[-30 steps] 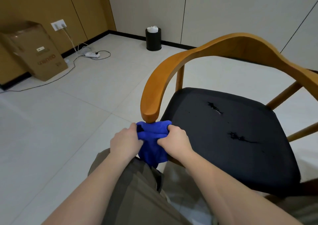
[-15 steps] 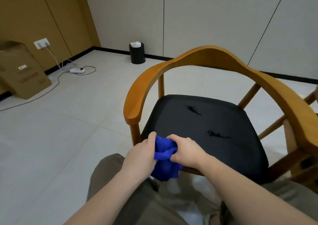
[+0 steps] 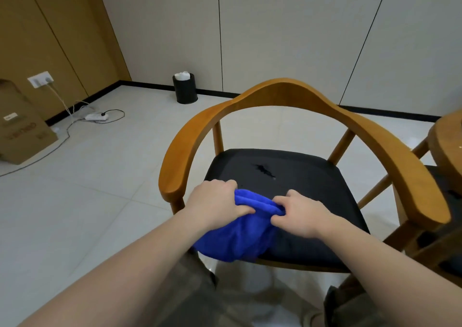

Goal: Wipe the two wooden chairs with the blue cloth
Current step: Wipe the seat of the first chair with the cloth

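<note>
Pale tiled floor, beige panelled walls, black bin, cardboard box
</note>
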